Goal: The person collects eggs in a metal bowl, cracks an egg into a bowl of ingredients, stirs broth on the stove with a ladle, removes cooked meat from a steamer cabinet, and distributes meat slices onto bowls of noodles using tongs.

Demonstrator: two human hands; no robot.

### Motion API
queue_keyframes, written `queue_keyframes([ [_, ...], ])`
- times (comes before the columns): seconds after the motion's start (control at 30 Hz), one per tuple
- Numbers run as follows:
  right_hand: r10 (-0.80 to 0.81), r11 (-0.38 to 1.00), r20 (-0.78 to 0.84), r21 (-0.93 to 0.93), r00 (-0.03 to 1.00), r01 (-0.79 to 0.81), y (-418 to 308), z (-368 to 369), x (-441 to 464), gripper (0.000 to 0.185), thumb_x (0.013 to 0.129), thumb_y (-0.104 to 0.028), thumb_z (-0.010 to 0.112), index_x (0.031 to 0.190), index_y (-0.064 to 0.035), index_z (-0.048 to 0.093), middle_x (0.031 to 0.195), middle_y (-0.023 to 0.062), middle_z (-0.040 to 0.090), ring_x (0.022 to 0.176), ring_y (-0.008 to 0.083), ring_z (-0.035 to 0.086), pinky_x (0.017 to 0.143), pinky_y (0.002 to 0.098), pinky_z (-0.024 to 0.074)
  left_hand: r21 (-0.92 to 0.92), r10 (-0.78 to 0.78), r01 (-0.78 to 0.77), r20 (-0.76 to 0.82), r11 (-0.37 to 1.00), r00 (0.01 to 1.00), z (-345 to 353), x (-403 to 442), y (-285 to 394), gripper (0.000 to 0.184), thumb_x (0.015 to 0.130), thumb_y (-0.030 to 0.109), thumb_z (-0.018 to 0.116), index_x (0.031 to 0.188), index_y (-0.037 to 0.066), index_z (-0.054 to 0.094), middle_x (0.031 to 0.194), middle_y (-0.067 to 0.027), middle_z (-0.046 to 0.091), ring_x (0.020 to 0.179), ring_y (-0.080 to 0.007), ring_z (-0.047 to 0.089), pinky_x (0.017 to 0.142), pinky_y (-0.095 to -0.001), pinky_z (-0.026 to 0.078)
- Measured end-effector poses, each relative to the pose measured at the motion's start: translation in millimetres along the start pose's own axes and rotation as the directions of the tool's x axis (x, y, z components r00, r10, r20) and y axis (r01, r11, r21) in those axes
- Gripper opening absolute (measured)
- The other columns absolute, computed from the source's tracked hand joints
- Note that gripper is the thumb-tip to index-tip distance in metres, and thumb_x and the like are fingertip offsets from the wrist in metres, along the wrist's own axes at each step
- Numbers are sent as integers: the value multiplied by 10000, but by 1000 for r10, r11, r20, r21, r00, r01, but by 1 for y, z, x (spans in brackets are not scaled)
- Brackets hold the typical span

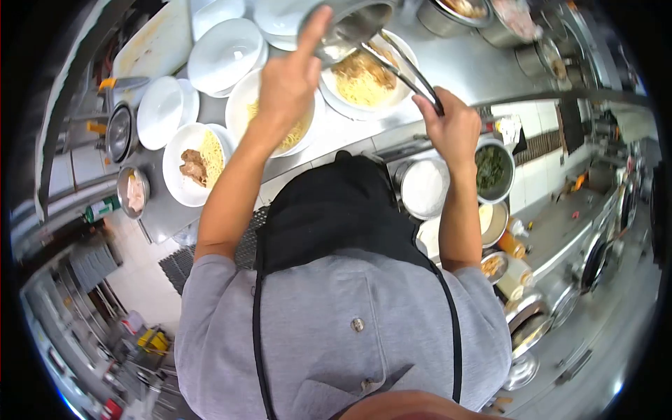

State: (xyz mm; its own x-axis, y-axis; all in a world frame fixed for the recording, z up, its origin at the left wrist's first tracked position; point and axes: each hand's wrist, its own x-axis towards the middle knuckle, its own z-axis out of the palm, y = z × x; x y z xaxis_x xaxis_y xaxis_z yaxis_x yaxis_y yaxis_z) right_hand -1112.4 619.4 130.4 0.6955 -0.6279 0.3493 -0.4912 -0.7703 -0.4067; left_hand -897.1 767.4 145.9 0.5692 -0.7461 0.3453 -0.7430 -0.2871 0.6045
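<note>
My left hand (288,84) grips a metal bowl (357,29) by its side, with one finger stretched along it. The bowl is tilted over a white plate (406,87) of yellow noodles (360,87) with brown meat on top. My right hand (451,122) is closed on black-handled tongs (413,73), whose tips reach to the bowl and the food. Below my left hand, a second white bowl (241,105) holds noodles, partly hidden by my wrist. Farther left, a third white bowl (171,164) holds noodles and brown meat (194,166).
Stacked white plates (225,57) stand at the upper left, near a cutting board (155,43) and a knife (126,82). Metal pots (444,19) line the upper right. A bowl of greens (493,171) and a white-filled container (425,187) are beside my right forearm.
</note>
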Motion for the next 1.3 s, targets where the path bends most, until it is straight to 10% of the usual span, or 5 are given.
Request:
queue_keyframes([
  [0.4, 43, 915, 188, -401, 981, 37, 19, 20, -23, 361, 844, -397, 674, 875, -37, 689, 659, 204, 635, 602, 410, 618, 540, 481, 460, 40, -76, 76, -3, 996, 997, -33, -33, -25, 821, 819, 76, 564, 1501, 359, 204, 659, -140, 604, 520, -304, 616, 496, -416, 531],
  [0.53, 116, 928, 114, -366, 987, -67, -20, 23, -21, 363, 848, -373, 682, 894, -13, 686, 660, 203, 634, 598, 403, 618, 539, 468, 458, -655, -440, 263, -118, 708, 890, -98, -81, -70, 804, 848, 33, 505, 1523, 278, 145, 717, -128, 633, 498, -191, 624, 427, -311, 514],
  [0.8, -217, 957, 237, 244, 947, 159, -255, 84, 19, 363, 837, -316, 709, 867, 43, 663, 573, 104, 543, 522, 160, 423, 529, 312, 385, -919, -840, 162, -243, 359, 485, -279, -153, -299, 641, 868, 10, 506, 1396, 3, 143, 849, -208, 652, 623, -192, 666, 436, -255, 481],
  [1.1, -389, 759, 632, 632, 670, -156, -581, 220, 115, 287, 868, -319, 652, 777, -47, 661, 624, 50, 618, 467, 64, 420, 441, 249, 319, -868, -640, 474, 281, 148, 715, -296, -330, -241, 849, 975, 311, 536, 1508, 104, -91, 906, -213, 669, 584, -234, 658, 488, -317, 536],
  [1.3, -594, 750, 647, 231, 478, 620, -646, 304, 169, 366, 879, -384, 623, 768, -38, 668, 670, 66, 650, 546, 134, 534, 531, 289, 424, -829, -933, 527, 317, -187, 169, -267, -534, -225, 675, 979, 337, 514, 1507, 87, 175, 821, -142, 679, 564, -191, 632, 462, -262, 483],
])
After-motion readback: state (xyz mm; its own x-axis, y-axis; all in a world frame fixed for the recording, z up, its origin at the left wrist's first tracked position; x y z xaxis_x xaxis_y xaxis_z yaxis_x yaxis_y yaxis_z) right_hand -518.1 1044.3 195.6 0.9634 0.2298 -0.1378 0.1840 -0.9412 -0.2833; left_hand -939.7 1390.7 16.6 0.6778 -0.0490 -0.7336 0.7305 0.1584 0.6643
